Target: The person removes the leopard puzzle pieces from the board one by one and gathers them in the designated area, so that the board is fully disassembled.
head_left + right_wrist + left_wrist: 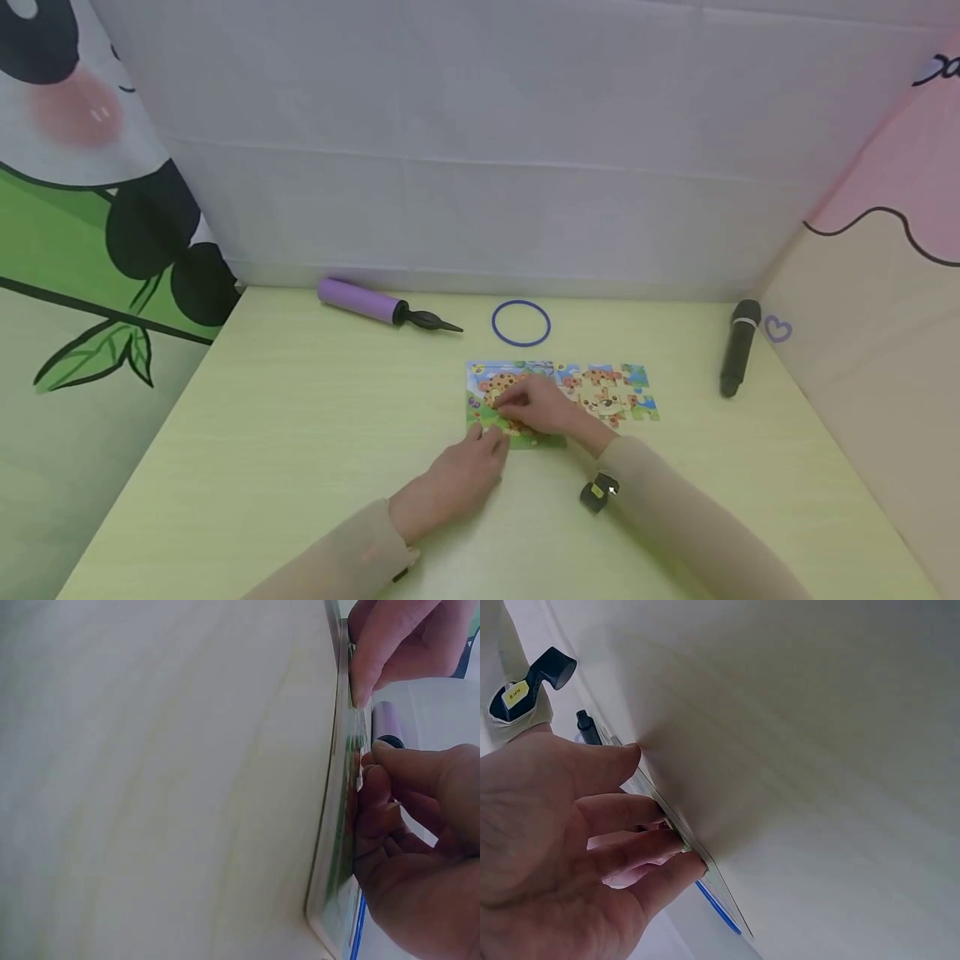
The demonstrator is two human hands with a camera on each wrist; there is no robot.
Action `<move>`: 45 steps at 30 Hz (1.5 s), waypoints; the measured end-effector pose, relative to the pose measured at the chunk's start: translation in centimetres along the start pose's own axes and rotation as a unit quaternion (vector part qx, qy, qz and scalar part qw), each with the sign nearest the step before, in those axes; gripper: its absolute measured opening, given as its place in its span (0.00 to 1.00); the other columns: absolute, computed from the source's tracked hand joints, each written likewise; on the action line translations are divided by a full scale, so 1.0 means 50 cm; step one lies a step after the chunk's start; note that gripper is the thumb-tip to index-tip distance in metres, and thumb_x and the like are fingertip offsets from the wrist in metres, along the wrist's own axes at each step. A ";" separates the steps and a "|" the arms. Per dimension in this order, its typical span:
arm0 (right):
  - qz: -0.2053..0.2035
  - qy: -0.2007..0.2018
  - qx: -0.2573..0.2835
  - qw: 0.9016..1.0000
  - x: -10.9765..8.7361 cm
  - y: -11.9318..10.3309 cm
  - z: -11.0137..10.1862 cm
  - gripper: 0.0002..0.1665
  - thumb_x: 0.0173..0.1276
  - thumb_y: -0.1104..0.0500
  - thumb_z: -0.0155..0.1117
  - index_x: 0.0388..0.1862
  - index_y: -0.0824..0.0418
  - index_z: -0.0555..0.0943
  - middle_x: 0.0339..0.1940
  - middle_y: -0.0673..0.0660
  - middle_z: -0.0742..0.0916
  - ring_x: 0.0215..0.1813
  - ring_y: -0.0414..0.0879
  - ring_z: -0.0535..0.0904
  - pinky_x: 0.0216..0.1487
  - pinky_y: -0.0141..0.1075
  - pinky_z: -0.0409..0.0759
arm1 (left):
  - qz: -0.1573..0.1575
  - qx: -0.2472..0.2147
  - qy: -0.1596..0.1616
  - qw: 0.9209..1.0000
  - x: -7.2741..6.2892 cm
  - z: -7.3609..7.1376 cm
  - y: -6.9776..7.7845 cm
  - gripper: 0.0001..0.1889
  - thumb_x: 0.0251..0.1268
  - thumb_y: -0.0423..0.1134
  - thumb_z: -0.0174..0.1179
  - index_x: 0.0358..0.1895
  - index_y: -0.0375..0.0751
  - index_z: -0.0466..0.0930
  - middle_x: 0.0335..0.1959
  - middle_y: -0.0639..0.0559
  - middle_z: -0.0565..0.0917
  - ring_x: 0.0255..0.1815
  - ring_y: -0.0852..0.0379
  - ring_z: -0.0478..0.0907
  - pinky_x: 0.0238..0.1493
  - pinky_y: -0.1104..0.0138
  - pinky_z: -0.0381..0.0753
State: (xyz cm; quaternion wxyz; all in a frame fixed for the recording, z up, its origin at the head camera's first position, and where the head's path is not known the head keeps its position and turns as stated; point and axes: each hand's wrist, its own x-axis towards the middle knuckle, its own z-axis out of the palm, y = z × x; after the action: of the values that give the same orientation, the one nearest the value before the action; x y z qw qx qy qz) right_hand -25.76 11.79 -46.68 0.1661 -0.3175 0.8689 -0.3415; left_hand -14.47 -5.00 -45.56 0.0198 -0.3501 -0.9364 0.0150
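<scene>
A puzzle board (476, 433) with a spotted cartoon animal on a green and blue scene lies flat on the table. My left hand (463, 468) rests at its near left corner, fingertips on the edge, fingers lightly bent. Over the middle of the board is my right hand (542, 405), covering part of the picture. Its thumb and index finger (409, 761) pinch a small puzzle piece at the board's surface, mostly hidden by the fingertips. To the right, several puzzle pieces (604, 403) with an animal's face lie spread beside the board.
A purple hand pump (360, 302) with a black nozzle lies at the back left. A blue ring (494, 330) is behind the board. Far right, a black microphone (739, 348) lies near the table's side edge. A white cloth wall (487, 208) closes off the back.
</scene>
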 end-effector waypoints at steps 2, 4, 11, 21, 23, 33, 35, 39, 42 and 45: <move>0.001 -0.001 -0.001 1.000 0.002 0.003 0.001 0.09 0.65 0.61 0.65 0.44 0.58 0.86 0.37 0.48 0.87 0.35 0.36 0.80 0.38 0.29 0.80 | 0.001 -0.003 0.006 1.000 -0.003 0.000 0.000 0.24 0.64 0.44 0.62 0.57 0.31 0.74 0.45 0.46 0.72 0.38 0.54 0.66 0.23 0.76 0.74; 0.004 -0.002 -0.001 1.000 0.005 0.005 0.001 0.09 0.65 0.60 0.66 0.44 0.57 0.86 0.38 0.48 0.87 0.36 0.36 0.81 0.39 0.29 0.80 | 0.000 -0.007 0.007 1.000 -0.007 0.000 0.000 0.24 0.64 0.44 0.62 0.58 0.31 0.74 0.47 0.45 0.72 0.40 0.53 0.68 0.24 0.75 0.76; 0.002 -0.005 -0.005 1.000 0.009 0.006 0.000 0.09 0.64 0.60 0.67 0.43 0.55 0.87 0.37 0.47 0.88 0.31 0.36 0.79 0.34 0.30 0.79 | -0.017 -0.032 -0.034 0.999 -0.030 0.000 0.009 0.29 0.69 0.46 0.57 0.65 0.30 0.67 0.66 0.38 0.67 0.63 0.42 0.65 0.44 0.66 0.82; 0.016 -0.013 -0.004 1.000 0.022 -0.002 0.002 0.08 0.64 0.59 0.67 0.41 0.53 0.88 0.35 0.44 0.88 0.21 0.38 0.73 0.23 0.29 0.73 | -0.001 -0.027 -0.014 1.000 -0.031 0.001 0.008 0.28 0.66 0.48 0.59 0.61 0.32 0.69 0.57 0.44 0.69 0.49 0.49 0.66 0.28 0.75 0.78; 0.017 -0.015 0.003 1.000 0.026 -0.003 0.001 0.07 0.64 0.59 0.67 0.40 0.54 0.88 0.34 0.44 0.88 0.22 0.38 0.73 0.24 0.29 0.72 | -0.001 -0.031 -0.010 0.999 -0.031 -0.001 0.008 0.27 0.66 0.48 0.60 0.59 0.32 0.70 0.53 0.46 0.69 0.45 0.51 0.65 0.24 0.76 0.75; 0.022 -0.020 0.006 1.000 0.034 -0.003 0.000 0.06 0.64 0.57 0.67 0.38 0.54 0.88 0.33 0.43 0.87 0.34 0.38 0.78 0.36 0.33 0.78 | 0.002 -0.026 -0.025 0.999 -0.035 -0.007 0.007 0.28 0.66 0.49 0.59 0.62 0.34 0.70 0.61 0.43 0.70 0.51 0.48 0.67 0.31 0.73 0.79; 0.027 -0.021 0.008 0.999 0.034 -0.004 0.000 0.06 0.65 0.57 0.67 0.38 0.54 0.87 0.32 0.43 0.86 0.34 0.39 0.78 0.37 0.34 0.79 | -0.001 -0.029 -0.027 0.999 -0.037 -0.007 0.006 0.28 0.66 0.49 0.59 0.63 0.34 0.70 0.63 0.43 0.69 0.53 0.48 0.66 0.33 0.72 0.80; 0.030 -0.017 0.011 0.999 0.034 -0.008 0.001 0.05 0.65 0.57 0.66 0.38 0.55 0.87 0.32 0.43 0.86 0.34 0.38 0.79 0.39 0.34 0.79 | -0.003 -0.031 -0.022 0.999 -0.039 -0.004 0.004 0.28 0.66 0.48 0.59 0.64 0.36 0.70 0.64 0.44 0.69 0.53 0.47 0.66 0.32 0.72 0.81; 0.023 -0.011 0.013 1.000 0.034 -0.012 0.002 0.05 0.65 0.58 0.67 0.37 0.56 0.87 0.31 0.44 0.86 0.36 0.38 0.79 0.40 0.34 0.79 | 0.001 -0.029 -0.019 0.999 -0.039 -0.003 0.003 0.28 0.66 0.48 0.59 0.64 0.36 0.70 0.63 0.44 0.70 0.53 0.47 0.66 0.32 0.72 0.80; 0.016 -0.004 0.010 1.000 0.035 -0.012 0.003 0.05 0.64 0.58 0.67 0.36 0.57 0.87 0.32 0.44 0.86 0.36 0.38 0.78 0.40 0.34 0.79 | 0.005 -0.020 -0.016 1.000 -0.038 -0.003 0.001 0.28 0.66 0.48 0.59 0.64 0.36 0.70 0.63 0.44 0.70 0.51 0.47 0.67 0.32 0.72 0.80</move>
State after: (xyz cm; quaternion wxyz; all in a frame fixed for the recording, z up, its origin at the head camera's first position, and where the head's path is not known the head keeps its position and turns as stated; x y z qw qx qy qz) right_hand -26.71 10.20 -46.50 0.1781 -0.3035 0.8699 -0.3457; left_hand -13.00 -6.23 -45.47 -0.0026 -0.3550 -0.9349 0.0018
